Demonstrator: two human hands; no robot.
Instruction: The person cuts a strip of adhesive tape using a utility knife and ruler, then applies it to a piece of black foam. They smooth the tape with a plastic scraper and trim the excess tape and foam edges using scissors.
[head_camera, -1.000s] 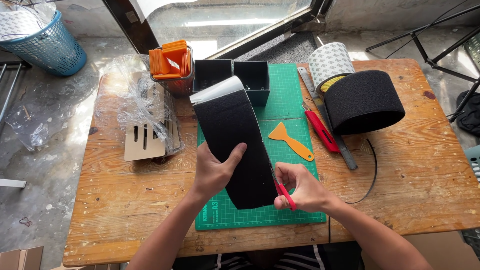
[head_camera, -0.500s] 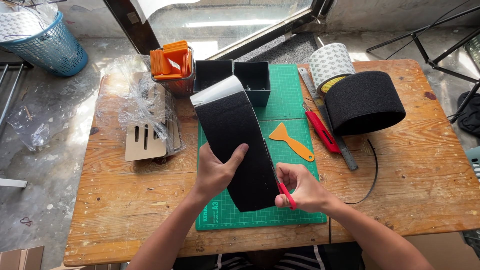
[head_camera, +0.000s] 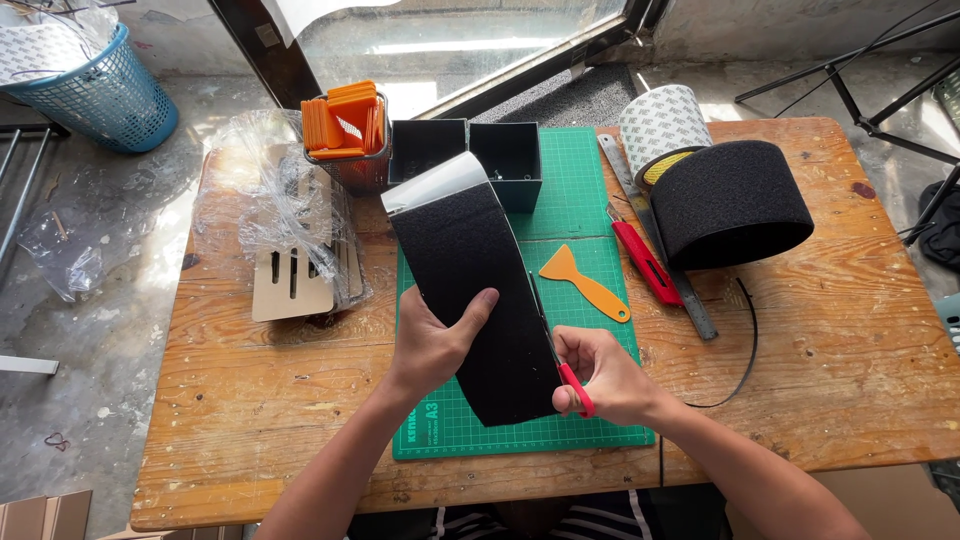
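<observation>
My left hand (head_camera: 435, 340) grips a long strip of black felt-like fabric (head_camera: 480, 290) with a white backing curled at its far end, holding it above the green cutting mat (head_camera: 590, 200). My right hand (head_camera: 600, 375) holds red-handled scissors (head_camera: 562, 360), whose blades run along the strip's right edge. An orange plastic scraper (head_camera: 583, 282) lies on the mat just right of the strip.
A big black fabric roll (head_camera: 730, 200), a white patterned roll (head_camera: 660, 125), a red utility knife (head_camera: 645, 262) and a metal ruler (head_camera: 660, 240) lie to the right. Two dark open boxes (head_camera: 470, 150), a container of orange scrapers (head_camera: 345, 125), plastic wrap (head_camera: 270, 200) and a blue basket (head_camera: 90, 85) are behind and left.
The scissors have edged slightly further along the strip's right edge; both hands otherwise stay in place.
</observation>
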